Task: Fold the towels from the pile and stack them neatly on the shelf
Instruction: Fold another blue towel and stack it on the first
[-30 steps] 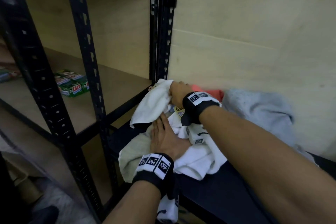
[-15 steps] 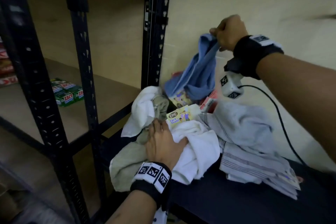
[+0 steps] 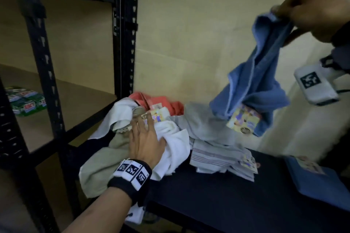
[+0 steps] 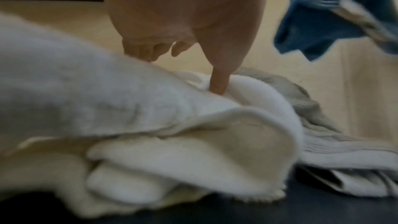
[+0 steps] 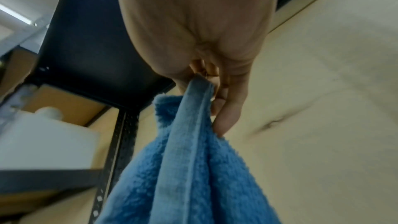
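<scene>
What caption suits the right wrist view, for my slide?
Right hand pinches the blue towel aloft beside the rack.

Left forearm reached forward and up from the lower edge of the head view, a black wrist band with 3 square markers around it. Left hand (image 3: pixel 145 143) lay palm down, fingers (image 3: pixel 151 121) extended and slightly spread, pointing away from the body. In the left wrist view, the thumb (image 4: pixel 217 84) pointed straight down, pressing into soft cloth; fingertips lightly bent.

Right arm was raised high at the upper right, blurred. Right hand (image 3: pixel 316 7) was closed in a pinch, thumb against the side of the curled fingers (image 5: pixel 226 122), gripping a fold of fabric that hung below it. A dark band circled its wrist.
</scene>
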